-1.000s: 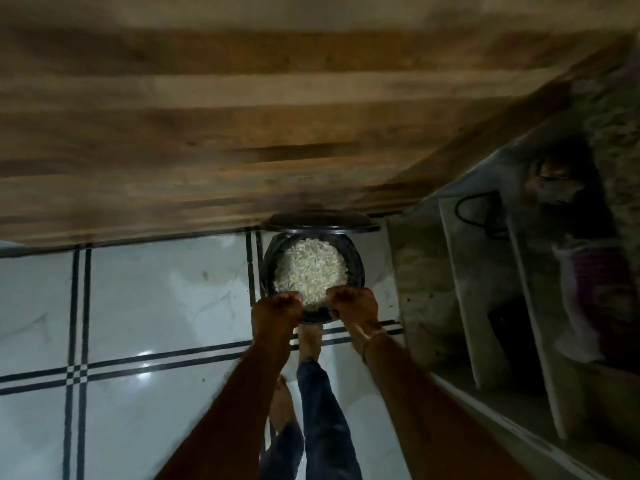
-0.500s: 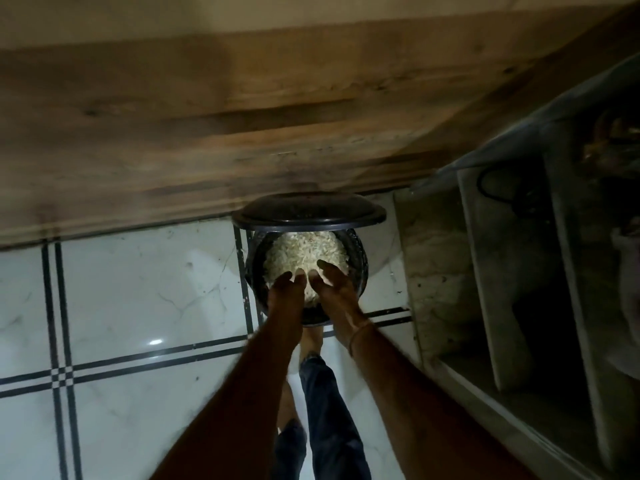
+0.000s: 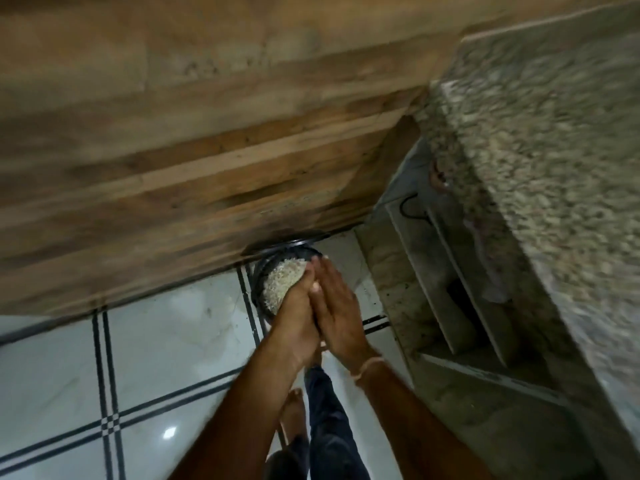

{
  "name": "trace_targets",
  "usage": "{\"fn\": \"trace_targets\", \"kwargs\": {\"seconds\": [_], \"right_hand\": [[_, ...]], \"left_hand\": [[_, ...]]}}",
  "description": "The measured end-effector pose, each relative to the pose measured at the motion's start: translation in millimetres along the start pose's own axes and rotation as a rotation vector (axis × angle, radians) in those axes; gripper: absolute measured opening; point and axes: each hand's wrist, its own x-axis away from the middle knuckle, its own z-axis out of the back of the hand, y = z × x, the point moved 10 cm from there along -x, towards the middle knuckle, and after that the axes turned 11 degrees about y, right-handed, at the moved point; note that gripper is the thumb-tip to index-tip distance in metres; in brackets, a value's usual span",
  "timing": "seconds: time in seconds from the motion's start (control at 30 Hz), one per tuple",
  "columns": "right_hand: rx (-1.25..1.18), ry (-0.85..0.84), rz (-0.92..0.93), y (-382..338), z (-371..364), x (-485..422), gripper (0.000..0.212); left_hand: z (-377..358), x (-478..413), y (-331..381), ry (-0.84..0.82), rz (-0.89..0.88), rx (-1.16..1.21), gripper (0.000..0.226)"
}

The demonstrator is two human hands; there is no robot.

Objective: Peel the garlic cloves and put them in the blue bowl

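Note:
A dark round bin (image 3: 259, 271) stands on the tiled floor against a wooden panel, heaped with pale garlic skins (image 3: 282, 282). Its dark lid (image 3: 294, 242) leans behind it. Above the bin's near right side, my left hand (image 3: 294, 320) and my right hand (image 3: 334, 303) are pressed palm to palm with fingers straight, their fingertips over the skins. I can make out nothing between the palms. The hands hide the bin's right half. No blue bowl or whole garlic clove is in view.
A wide wooden panel (image 3: 173, 150) fills the upper left. A speckled granite counter (image 3: 540, 140) juts out on the right, with stone shelf bays (image 3: 450, 299) below it. My bare foot (image 3: 294, 407) and trouser leg (image 3: 325, 410) stand on the white tiled floor (image 3: 166, 351).
My hands went from the bin's near rim to over the skins, then came together palm to palm. The view has tilted and swung, bringing the granite counter in on the right.

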Motion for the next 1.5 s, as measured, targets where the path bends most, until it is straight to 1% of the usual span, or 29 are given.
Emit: {"fn": "trace_targets", "kwargs": {"seconds": [0.03, 0.07, 0.1, 0.13, 0.2, 0.27, 0.3, 0.43, 0.53, 0.63, 0.73, 0.8, 0.87, 0.93, 1.0, 1.07, 1.13, 1.2, 1.33, 1.43, 1.5], "right_hand": [[0.032, 0.027, -0.006, 1.9, 21.8, 10.1, 0.073], [0.022, 0.025, -0.045, 4.9, 39.1, 22.2, 0.074], [0.011, 0.032, -0.051, 8.1, 59.6, 36.4, 0.074], [-0.001, 0.079, -0.054, 3.8, 87.4, 53.3, 0.072], [-0.082, 0.177, -0.002, 2.0, 136.0, 88.2, 0.065], [-0.156, 0.283, 0.046, 5.3, 183.0, 130.1, 0.064], [-0.186, 0.341, 0.042, 13.1, 207.7, 151.7, 0.064], [-0.215, 0.579, 0.005, 64.4, 298.8, 214.8, 0.058], [-0.188, 0.709, -0.014, 109.1, 370.6, 255.6, 0.052], [-0.133, 0.826, -0.040, 153.8, 440.7, 294.0, 0.050], [-0.093, 0.887, -0.094, 208.7, 496.8, 326.6, 0.053], [-0.058, 0.921, -0.157, 245.3, 528.5, 345.3, 0.051], [-0.017, 0.944, -0.206, 277.1, 555.8, 360.4, 0.049], [0.083, 0.949, -0.206, 297.3, 577.2, 367.0, 0.045], [0.161, 0.957, -0.207, 314.1, 597.6, 368.9, 0.047], [0.252, 0.955, -0.265, 326.1, 616.3, 364.3, 0.052], [0.380, 0.914, -0.326, 332.6, 632.8, 353.1, 0.062], [0.467, 0.862, -0.335, 331.0, 645.6, 342.3, 0.065], [0.529, 0.805, -0.355, 326.4, 659.5, 332.7, 0.064], [0.523, 0.831, -0.376, 322.2, 662.1, 333.3, 0.066], [0.513, 0.844, -0.382, 320.5, 661.5, 334.5, 0.068]], "left_hand": [[11.8, 18.3, 6.6, 0.152, -0.200, -0.270, 0.039], [12.6, 32.6, 5.4, 0.185, -0.306, -0.388, 0.036], [0.2, 51.5, -5.2, 0.148, -0.409, -0.517, 0.040], [-11.9, 70.5, -11.9, 0.117, -0.536, -0.679, 0.047], [-31.0, 96.0, -34.1, 0.088, -0.733, -0.958, 0.058], [-46.2, 111.6, -57.0, 0.065, -0.874, -1.112, 0.059], [-57.7, 118.9, -74.9, 0.021, -0.906, -1.157, 0.057], [-103.0, 144.2, -159.7, -0.142, -0.982, -1.347, 0.050], [-140.6, 160.3, -234.2, -0.220, -1.072, -1.485, 0.050], [-167.9, 161.0, -308.6, -0.274, -1.072, -1.551, 0.049], [-194.4, 166.0, -385.4, -0.382, -1.057, -1.598, 0.046], [-212.7, 167.3, -433.7, -0.449, -1.038, -1.635, 0.044], [-230.6, 166.1, -475.2, -0.483, -1.045, -1.679, 0.040], [-247.7, 160.8, -505.9, -0.508, -1.064, -1.727, 0.038], [-265.3, 151.5, -531.2, -0.539, -1.091, -1.783, 0.037], [-280.5, 141.5, -547.6, -0.577, -1.138, -1.836, 0.038], [-293.3, 131.4, -562.5, -0.624, -1.194, -1.889, 0.038], [-303.2, 126.1, -573.7, -0.670, -1.262, -1.911, 0.030], [-313.1, 125.7, -584.2, -0.753, -1.304, -1.910, 0.014], [-313.3, 127.0, -586.5, -0.814, -1.302, -1.926, 0.009], [-315.1, 134.2, -582.4, -0.824, -1.309, -1.902, 0.009]]}}
